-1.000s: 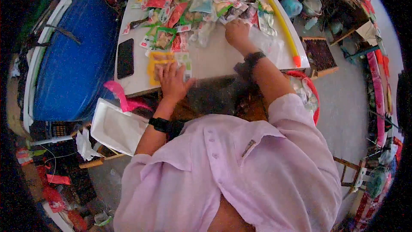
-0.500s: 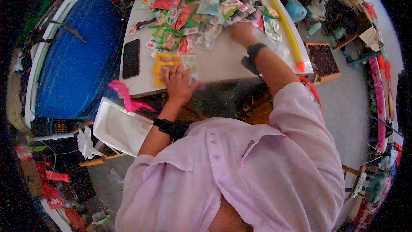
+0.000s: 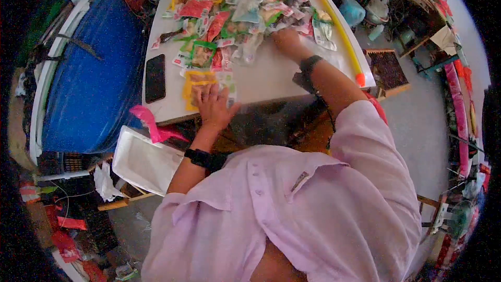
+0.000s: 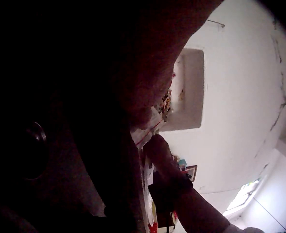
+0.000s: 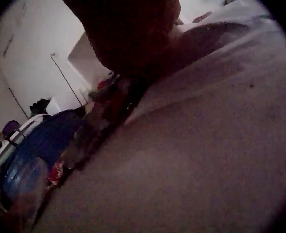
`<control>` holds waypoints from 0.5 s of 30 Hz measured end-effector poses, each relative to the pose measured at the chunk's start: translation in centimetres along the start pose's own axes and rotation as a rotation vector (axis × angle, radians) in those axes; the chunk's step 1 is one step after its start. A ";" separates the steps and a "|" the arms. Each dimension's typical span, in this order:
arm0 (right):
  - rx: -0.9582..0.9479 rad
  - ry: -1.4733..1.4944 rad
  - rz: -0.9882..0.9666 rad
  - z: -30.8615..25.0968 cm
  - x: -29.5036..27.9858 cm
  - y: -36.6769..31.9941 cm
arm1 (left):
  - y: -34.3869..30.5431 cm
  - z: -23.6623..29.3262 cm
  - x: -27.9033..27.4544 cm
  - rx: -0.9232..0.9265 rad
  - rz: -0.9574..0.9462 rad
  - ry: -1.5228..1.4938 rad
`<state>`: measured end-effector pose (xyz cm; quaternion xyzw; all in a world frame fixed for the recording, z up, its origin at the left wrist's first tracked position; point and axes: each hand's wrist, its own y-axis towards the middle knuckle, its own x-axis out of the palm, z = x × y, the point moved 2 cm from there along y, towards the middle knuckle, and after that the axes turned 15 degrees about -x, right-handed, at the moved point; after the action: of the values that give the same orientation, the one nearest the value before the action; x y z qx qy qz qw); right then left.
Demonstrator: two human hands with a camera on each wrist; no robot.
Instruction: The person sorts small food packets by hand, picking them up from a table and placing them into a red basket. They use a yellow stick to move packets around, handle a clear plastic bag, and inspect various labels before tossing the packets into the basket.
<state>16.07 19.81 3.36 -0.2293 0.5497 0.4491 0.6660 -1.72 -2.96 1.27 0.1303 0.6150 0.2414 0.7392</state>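
Observation:
On the near left part of the white table, my left hand [image 3: 213,107] rests with fingers spread on yellow-edged food packets [image 3: 198,84], which overlap one another. My right hand [image 3: 289,43] reaches to the near edge of a heap of small sealed food packets [image 3: 245,8]. Its fingertips are blurred among the wrappers, and I cannot tell whether they hold one. Clear and whitish wrappers [image 3: 250,49] lie just left of that hand. In the left wrist view the right hand [image 4: 158,148] shows low over the table; the right wrist view is dark, with the hand [image 5: 133,39] at the top.
A black phone [image 3: 155,78] lies at the table's left edge. Along the right edge runs a yellow tube with orange ends [image 3: 342,34]. A white foam box [image 3: 141,159] and a pink strip [image 3: 148,120] are below the near left corner. A large blue tub [image 3: 94,78] stands left.
My right hand has pushed a little farther forward into the packets, its forearm lying flatter over the table. My left hand stays on the yellow-edged packets. The head view has shifted slightly.

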 end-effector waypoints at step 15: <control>0.343 0.481 0.193 3.0 -9.7 -2.4 | -0.1 0.1 0.0 -0.015 -0.043 -0.027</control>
<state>19.78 17.66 12.87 -0.1600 0.7784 0.3437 0.5003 -1.61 -3.07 1.21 0.1150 0.6058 0.2283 0.7534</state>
